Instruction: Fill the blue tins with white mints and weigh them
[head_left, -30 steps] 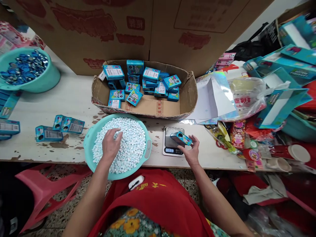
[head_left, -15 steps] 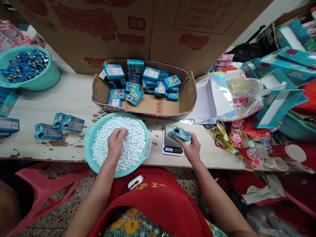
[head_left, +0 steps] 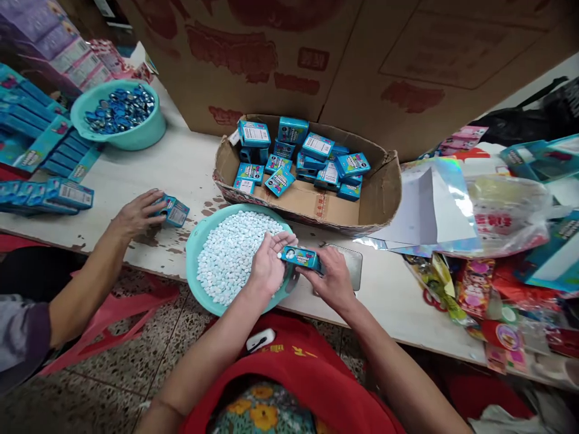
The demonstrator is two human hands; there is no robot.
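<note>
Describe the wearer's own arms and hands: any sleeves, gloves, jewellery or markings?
Both forearms are bare up to the frame edge, with no sleeves showing. The left hand and right hand wear no gloves, and no rings, watch or bracelets are visible. At the torso there is a red garment over a floral print.

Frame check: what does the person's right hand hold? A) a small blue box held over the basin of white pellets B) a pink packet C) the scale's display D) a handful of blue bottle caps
A: the right hand grips a small blue box at the rim of the teal basin, with the left hand cupped at the box's open end.
</note>
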